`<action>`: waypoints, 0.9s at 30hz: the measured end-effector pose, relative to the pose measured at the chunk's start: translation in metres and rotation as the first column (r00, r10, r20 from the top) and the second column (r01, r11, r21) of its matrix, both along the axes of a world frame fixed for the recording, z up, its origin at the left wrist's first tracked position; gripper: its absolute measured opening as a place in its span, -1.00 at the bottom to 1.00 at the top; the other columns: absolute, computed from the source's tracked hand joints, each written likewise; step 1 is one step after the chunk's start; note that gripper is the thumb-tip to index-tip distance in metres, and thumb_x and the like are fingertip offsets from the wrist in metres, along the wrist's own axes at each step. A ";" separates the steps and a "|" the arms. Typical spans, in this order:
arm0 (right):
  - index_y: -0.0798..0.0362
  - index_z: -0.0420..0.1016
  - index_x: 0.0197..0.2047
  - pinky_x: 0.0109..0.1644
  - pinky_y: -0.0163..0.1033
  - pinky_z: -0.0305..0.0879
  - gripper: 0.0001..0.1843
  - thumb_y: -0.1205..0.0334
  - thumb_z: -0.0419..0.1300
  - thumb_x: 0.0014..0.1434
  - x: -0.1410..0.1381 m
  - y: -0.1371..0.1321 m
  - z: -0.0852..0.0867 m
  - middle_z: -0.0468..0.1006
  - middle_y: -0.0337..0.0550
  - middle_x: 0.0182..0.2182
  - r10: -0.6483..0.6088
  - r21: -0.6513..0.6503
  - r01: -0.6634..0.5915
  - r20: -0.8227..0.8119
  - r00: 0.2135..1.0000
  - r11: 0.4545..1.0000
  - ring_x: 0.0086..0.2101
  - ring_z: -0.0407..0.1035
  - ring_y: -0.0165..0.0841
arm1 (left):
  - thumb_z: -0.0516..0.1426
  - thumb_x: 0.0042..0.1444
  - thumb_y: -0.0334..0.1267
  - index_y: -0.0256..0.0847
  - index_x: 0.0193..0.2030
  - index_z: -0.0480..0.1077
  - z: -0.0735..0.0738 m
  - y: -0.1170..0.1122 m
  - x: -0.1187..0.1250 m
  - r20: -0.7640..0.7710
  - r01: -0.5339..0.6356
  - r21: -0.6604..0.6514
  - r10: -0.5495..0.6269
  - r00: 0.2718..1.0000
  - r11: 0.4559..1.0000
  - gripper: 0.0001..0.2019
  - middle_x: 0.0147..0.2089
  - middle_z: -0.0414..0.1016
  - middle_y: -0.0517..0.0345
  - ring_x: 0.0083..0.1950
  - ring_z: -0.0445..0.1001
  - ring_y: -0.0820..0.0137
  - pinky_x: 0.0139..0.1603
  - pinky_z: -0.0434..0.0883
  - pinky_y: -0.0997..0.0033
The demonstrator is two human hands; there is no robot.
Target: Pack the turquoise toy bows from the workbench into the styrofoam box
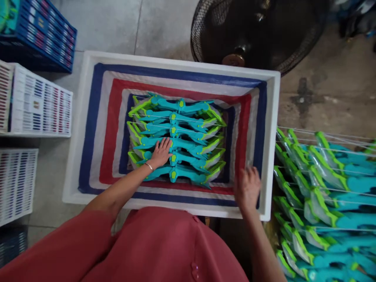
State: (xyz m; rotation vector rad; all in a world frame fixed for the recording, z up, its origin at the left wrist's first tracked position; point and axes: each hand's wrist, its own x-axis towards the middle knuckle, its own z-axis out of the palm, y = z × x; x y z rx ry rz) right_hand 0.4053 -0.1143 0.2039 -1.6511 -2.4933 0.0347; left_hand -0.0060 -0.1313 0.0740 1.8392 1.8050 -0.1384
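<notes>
Several teal and lime-green toy bows (pixel 190 145) with white strings lie in a row, nested side by side, inside a large white bin (pixel 182 64). A red, white and blue striped cloth (pixel 110 129) lines the bin. My left hand (pixel 161 152) rests flat on the bows near their middle grips, its fingers stretched out. Above the bin's right end, over the lining, hangs my right hand (pixel 248 188), away from the bows. Motion smears its fingers, and I cannot make out anything in them.
To the right is a big heap of more toy bows (pixel 329 196). A black fan (pixel 258 35) stands behind the bin. On the left are white slatted crates (pixel 41 103) and a blue crate (pixel 44 31) on the grey floor (pixel 117 27).
</notes>
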 end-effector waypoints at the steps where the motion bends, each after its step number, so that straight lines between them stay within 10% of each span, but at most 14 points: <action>1: 0.21 0.32 0.32 0.30 0.28 0.27 -0.54 0.25 0.08 0.41 0.019 -0.004 0.008 0.41 0.34 0.25 -0.020 0.025 0.020 0.020 1.000 0.999 0.38 0.12 0.08 | 0.04 0.38 -0.15 -0.43 0.58 -0.04 0.000 -0.001 -0.001 0.001 -0.008 0.014 0.008 1.000 1.000 -0.28 0.63 -0.16 -0.23 0.65 -0.22 0.00 0.60 -0.17 -0.23; 6: 0.15 0.33 0.30 0.27 0.19 0.38 -0.56 0.34 0.09 0.39 0.042 -0.014 0.011 0.38 0.29 0.29 0.084 -0.079 -0.084 -0.003 0.996 0.993 0.35 0.21 0.01 | 0.00 0.41 -0.13 -0.48 0.50 0.10 0.019 -0.025 0.005 0.043 -0.026 0.125 0.021 0.999 0.992 -0.37 0.57 0.04 -0.32 0.60 -0.02 -0.03 0.58 0.00 -0.13; 13: 0.08 0.37 0.20 0.29 0.09 0.41 -0.63 0.42 0.12 0.35 0.021 -0.017 0.026 0.47 0.17 0.17 0.044 0.056 -0.036 -0.152 0.987 0.998 0.29 0.30 -0.09 | 0.09 0.33 -0.29 -0.36 0.34 0.35 0.041 -0.059 0.043 0.236 0.399 -0.072 -0.373 0.897 0.914 -0.54 0.39 0.36 -0.22 0.39 0.31 0.07 0.45 0.28 -0.01; 17: 0.14 0.22 0.37 0.33 0.24 0.32 -0.46 0.31 0.14 0.37 0.024 0.004 0.039 0.34 0.28 0.29 -0.071 0.148 0.083 -0.086 0.994 0.985 0.36 0.18 0.07 | 0.18 0.26 -0.29 -0.46 0.43 0.21 0.032 -0.039 0.069 0.168 0.427 -0.317 -0.393 0.904 0.847 -0.37 0.47 0.24 -0.31 0.47 0.22 0.00 0.50 0.18 0.02; 27: 0.34 0.03 0.47 -0.07 0.09 0.50 -0.17 0.03 0.08 0.29 0.004 0.086 0.025 0.45 0.42 0.13 -0.466 -0.219 0.517 0.245 0.850 0.828 -0.03 0.52 0.12 | 0.10 0.33 0.03 -0.51 0.39 0.27 0.021 -0.036 0.087 0.173 0.387 -0.493 -0.349 0.921 0.779 -0.32 0.39 0.31 -0.47 0.41 0.31 -0.12 0.41 0.28 0.01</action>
